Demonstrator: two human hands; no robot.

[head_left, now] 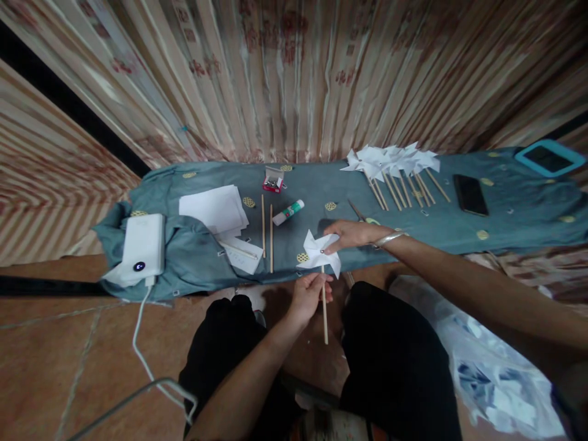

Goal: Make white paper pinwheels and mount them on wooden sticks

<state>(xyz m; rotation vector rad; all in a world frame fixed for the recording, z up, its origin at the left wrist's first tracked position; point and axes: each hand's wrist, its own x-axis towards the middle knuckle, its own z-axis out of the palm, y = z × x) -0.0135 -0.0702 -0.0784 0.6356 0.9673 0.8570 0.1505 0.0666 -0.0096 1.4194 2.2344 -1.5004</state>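
Observation:
A white paper pinwheel point(313, 250) on a wooden stick point(325, 321) is held at the near edge of the cloth-covered surface. My left hand point(311, 295) pinches the stick just below the paper blades. From the right, my right hand point(346, 236) grips the pinwheel's blades near the pin at its centre, with a bracelet on that wrist. The stick's lower end hangs down over the floor, between the knees. Scissors point(362, 215) lie just beyond my right hand, partly hidden by it.
Several finished pinwheels point(390, 162) lie at the back right, beside a black phone point(470, 195) and a blue-framed device point(549, 158). Leftward are a glue stick point(288, 212), two sticks point(271, 239), a red pin box point(273, 180), white paper point(214, 208) and a power bank point(144, 245) with a cable.

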